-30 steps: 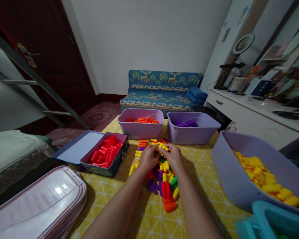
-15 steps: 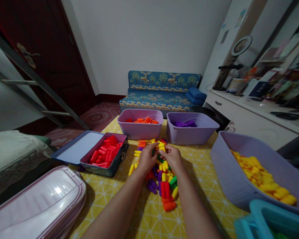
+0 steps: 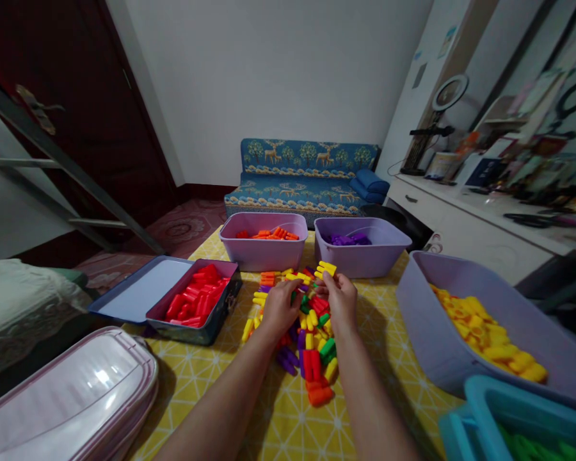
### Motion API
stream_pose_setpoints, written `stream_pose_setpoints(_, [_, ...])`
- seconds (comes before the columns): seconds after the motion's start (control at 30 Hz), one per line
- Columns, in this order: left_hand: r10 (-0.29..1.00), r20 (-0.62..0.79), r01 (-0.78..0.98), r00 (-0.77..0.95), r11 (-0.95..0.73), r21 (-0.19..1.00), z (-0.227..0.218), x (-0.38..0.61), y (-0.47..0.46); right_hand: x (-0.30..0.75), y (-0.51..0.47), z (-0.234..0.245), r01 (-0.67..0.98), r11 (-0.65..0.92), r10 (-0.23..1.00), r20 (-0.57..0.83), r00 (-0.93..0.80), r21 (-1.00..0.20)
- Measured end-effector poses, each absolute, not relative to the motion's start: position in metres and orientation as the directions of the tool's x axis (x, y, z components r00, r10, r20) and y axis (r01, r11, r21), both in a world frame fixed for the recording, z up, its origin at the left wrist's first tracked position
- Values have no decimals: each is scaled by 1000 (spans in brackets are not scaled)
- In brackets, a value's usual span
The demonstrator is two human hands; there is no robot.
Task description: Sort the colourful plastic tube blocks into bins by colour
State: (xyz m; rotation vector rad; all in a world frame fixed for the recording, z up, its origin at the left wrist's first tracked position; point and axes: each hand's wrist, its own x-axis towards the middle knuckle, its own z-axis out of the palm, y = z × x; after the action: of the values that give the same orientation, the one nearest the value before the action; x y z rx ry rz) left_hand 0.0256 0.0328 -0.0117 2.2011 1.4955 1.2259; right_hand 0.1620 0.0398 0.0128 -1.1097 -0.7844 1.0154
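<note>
My right hand (image 3: 342, 301) pinches a yellow plastic building block (image 3: 325, 269) with finger-like prongs, raised above the far right side of a mixed pile. At the far part of that pile, my left hand (image 3: 281, 307) has its fingers curled round a green block (image 3: 294, 297), mostly hidden by them. The pile of loose blocks (image 3: 309, 340) is yellow, red, orange, purple and green, and runs from beyond my hands back towards me. A red block (image 3: 312, 365) and an orange block (image 3: 319, 392) lie at its near end.
Beyond the pile stand a bin of orange blocks (image 3: 264, 259) and a bin of purple blocks (image 3: 362, 261). An open tin (image 3: 221, 315) of red blocks is left, beside pink lids (image 3: 77, 397). Right are a bin of yellow blocks (image 3: 425, 326) and a turquoise bin (image 3: 489, 394) with green ones.
My right hand has come away from my left and risen slightly, with a yellow block now showing in its fingers. My left hand stays over the pile. The view has shifted slightly.
</note>
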Motion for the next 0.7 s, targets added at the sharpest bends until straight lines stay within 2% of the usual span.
stream_pose_setpoints(0.07, [821,561,667,104,-476,573,-11,26,34,163,40,11,-239,109,927,11,376,-965])
stream_pose_setpoints(0.17, [778,623,662,85,-511,548,-11,28,35,164,41,8,-300,128,898,-18,440,-945])
stream_pose_setpoints(0.23, [774,622,666,122,-528,527,-11,31,35,168,42,12,-347,254,824,14,566,-903])
stream_pose_setpoints(0.33, [773,591,680,230,-562,471,-3,42,38,183,40,33,-288,512,612,108,784,-809])
stream_pose_setpoints(0.47, [688,559,645,462,-694,321,33,78,49,211,32,68,-162,685,375,152,914,-710])
stream_pose_setpoints(0.53, [569,556,565,606,-800,202,56,102,58,223,27,79,-126,715,306,145,941,-688])
stream_pose_setpoints(0.63, [400,494,439,772,-898,42,82,138,69,233,21,86,-108,728,272,140,952,-677])
stream_pose_setpoints(0.7, [334,440,390,833,-920,-40,89,157,72,235,18,86,-128,717,300,138,944,-685])
